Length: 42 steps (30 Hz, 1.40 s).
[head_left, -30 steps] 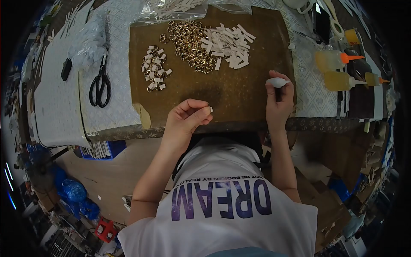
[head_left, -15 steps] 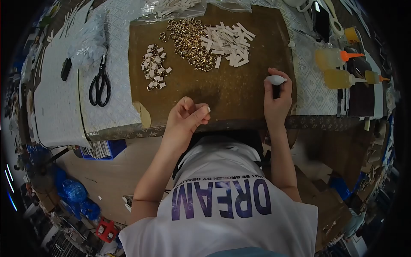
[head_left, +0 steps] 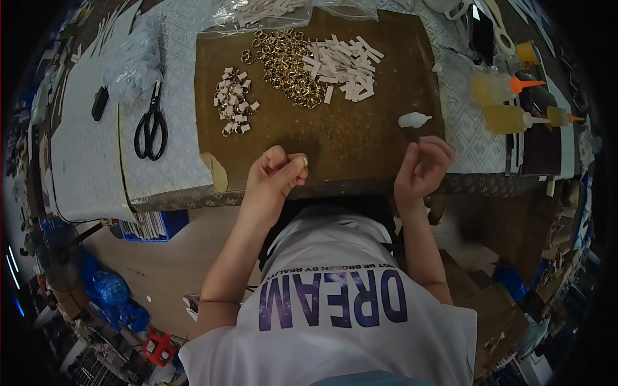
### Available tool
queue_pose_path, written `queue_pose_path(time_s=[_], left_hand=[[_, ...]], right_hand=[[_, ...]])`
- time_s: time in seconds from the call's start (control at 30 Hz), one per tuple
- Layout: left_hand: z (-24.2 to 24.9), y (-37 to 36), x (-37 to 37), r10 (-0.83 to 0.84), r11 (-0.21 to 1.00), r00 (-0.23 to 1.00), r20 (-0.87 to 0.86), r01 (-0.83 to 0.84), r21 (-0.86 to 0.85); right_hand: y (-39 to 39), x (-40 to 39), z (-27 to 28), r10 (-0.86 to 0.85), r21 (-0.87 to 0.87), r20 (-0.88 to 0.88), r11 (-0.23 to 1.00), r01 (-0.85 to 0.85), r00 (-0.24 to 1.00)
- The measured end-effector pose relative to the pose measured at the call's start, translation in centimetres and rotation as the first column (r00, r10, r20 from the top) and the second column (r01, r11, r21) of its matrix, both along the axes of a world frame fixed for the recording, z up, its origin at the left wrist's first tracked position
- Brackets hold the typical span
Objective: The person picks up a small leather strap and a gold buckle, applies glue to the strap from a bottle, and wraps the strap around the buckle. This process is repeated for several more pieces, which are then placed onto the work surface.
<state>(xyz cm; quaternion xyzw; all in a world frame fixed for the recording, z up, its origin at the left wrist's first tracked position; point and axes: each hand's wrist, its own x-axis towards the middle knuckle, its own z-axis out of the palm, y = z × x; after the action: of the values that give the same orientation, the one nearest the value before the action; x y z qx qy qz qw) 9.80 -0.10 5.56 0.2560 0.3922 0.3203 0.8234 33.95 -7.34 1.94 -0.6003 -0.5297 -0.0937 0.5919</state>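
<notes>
My left hand (head_left: 273,177) is closed in a pinch above the brown mat's front edge. A tiny pale end, probably of a white strip, shows at its fingertips; the rest is hidden. Just below a small white squeeze bottle (head_left: 412,120) lying on its side, my right hand (head_left: 423,168) holds nothing, its fingers loosely bent and apart from the bottle. Farther back on the mat (head_left: 360,138) lie a heap of gold metal rings or clasps (head_left: 290,67) and a heap of white strips (head_left: 347,67). At left sits a smaller pile of gold pieces with white tabs (head_left: 234,103).
Black-handled scissors (head_left: 150,134) lie left of the mat, near a crumpled plastic bag (head_left: 134,61). Bottles of yellow liquid (head_left: 505,119) with nozzles stand on the right, below a dark phone (head_left: 481,35). A clear bag of strips (head_left: 257,11) rests at the back.
My right hand has let go of the white squeeze bottle, which now lies on the mat, and has drawn back toward me. My left hand has shifted slightly left, still pinching.
</notes>
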Motion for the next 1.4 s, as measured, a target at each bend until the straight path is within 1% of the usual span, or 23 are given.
queue_pose_path(time_s=[0.07, 0.13, 0.17, 0.2, 0.23, 0.33, 0.43, 0.53, 0.63, 0.73, 0.77, 0.8, 0.83, 0.93, 1.13, 1.23, 1.33, 1.4], left_hand=[[-0.3, 0.5, -0.2, 0.039, 0.997, 0.998, -0.046, -0.036, 0.074], [-0.6, 1.1, -0.2, 0.091, 0.984, 0.990, -0.110, -0.072, 0.162], [-0.4, 1.3, 0.0, 0.125, 0.980, 0.983, -0.132, -0.101, 0.174], [-0.3, 1.5, 0.0, 0.122, 0.981, 0.984, -0.133, -0.099, 0.164], [-0.2, 1.5, 0.0, 0.119, 0.983, 0.984, -0.134, -0.098, 0.153], [-0.3, 1.7, -0.4, 0.099, 0.990, 0.991, -0.089, -0.089, 0.112], [-0.5, 1.8, -0.6, 0.093, 0.992, 0.994, -0.059, -0.087, 0.087], [-0.4, 2.0, -0.7, 0.083, 0.994, 0.995, -0.050, -0.079, 0.072], [-0.3, 2.2, -1.0, 0.069, 0.997, 0.997, -0.026, -0.067, 0.042], [-0.4, 2.3, -1.2, 0.059, 0.998, 0.998, 0.002, -0.059, 0.014], [-0.5, 2.4, -1.3, 0.059, 0.998, 0.998, 0.009, -0.059, 0.005], [-0.5, 2.4, -1.3, 0.059, 0.998, 0.998, 0.017, -0.059, 0.006], [-0.5, 2.4, -1.3, 0.059, 0.998, 0.998, 0.024, -0.059, 0.006], [-0.6, 2.4, -1.4, 0.054, 0.999, 0.998, 0.023, -0.054, 0.005], [-0.5, 2.5, -1.2, 0.049, 0.999, 0.999, 0.008, -0.049, 0.006], [-0.6, 2.4, -1.2, 0.059, 0.998, 0.998, 0.004, -0.059, 0.006], [-0.5, 2.3, -1.2, 0.068, 0.998, 0.998, 0.006, -0.068, 0.016], [-0.5, 2.2, -1.1, 0.067, 0.997, 0.998, -0.002, -0.067, 0.025]], right_hand=[[0.6, -1.4, 1.1, 0.135, -0.139, -0.005, 0.981, -0.135, 0.991], [2.3, -3.6, 2.3, 0.154, -0.355, -0.315, 0.896, -0.266, 0.937], [3.4, -4.2, 2.2, 0.155, -0.420, -0.344, 0.857, -0.300, 0.926], [4.7, -4.4, 2.0, 0.155, -0.479, -0.374, 0.812, -0.333, 0.914], [5.6, -4.4, 2.0, 0.174, -0.549, -0.233, 0.788, -0.277, 0.957], [7.8, -5.0, 2.4, 0.115, -0.598, -0.116, 0.785, -0.162, 0.987], [8.8, -4.7, 2.6, 0.193, -0.670, 0.026, 0.731, -0.126, 0.981], [8.8, -4.5, 2.5, 0.233, -0.668, 0.024, 0.727, -0.157, 0.972], [8.6, -4.5, 1.8, 0.200, -0.620, 0.069, 0.777, -0.115, 0.977], [8.3, -4.0, 0.6, 0.167, -0.448, -0.021, 0.880, -0.159, 0.986], [7.9, -4.2, 0.9, 0.139, -0.457, -0.216, 0.860, -0.226, 0.966], [7.1, -4.5, 1.6, 0.104, -0.451, -0.403, 0.842, -0.297, 0.909], [6.4, -5.0, 2.0, 0.060, -0.433, -0.575, 0.824, -0.365, 0.816], [4.7, -6.1, 1.6, 0.102, -0.250, -0.820, 0.821, -0.513, 0.563], [4.6, -6.6, 1.4, 0.156, -0.382, -0.583, 0.814, -0.438, 0.798], [4.6, -6.5, 1.2, 0.171, -0.408, -0.527, 0.809, -0.424, 0.833], [4.6, -6.6, 1.1, 0.190, -0.389, -0.528, 0.813, -0.434, 0.828], [4.5, -6.5, 1.4, 0.192, -0.406, -0.514, 0.804, -0.435, 0.836]])
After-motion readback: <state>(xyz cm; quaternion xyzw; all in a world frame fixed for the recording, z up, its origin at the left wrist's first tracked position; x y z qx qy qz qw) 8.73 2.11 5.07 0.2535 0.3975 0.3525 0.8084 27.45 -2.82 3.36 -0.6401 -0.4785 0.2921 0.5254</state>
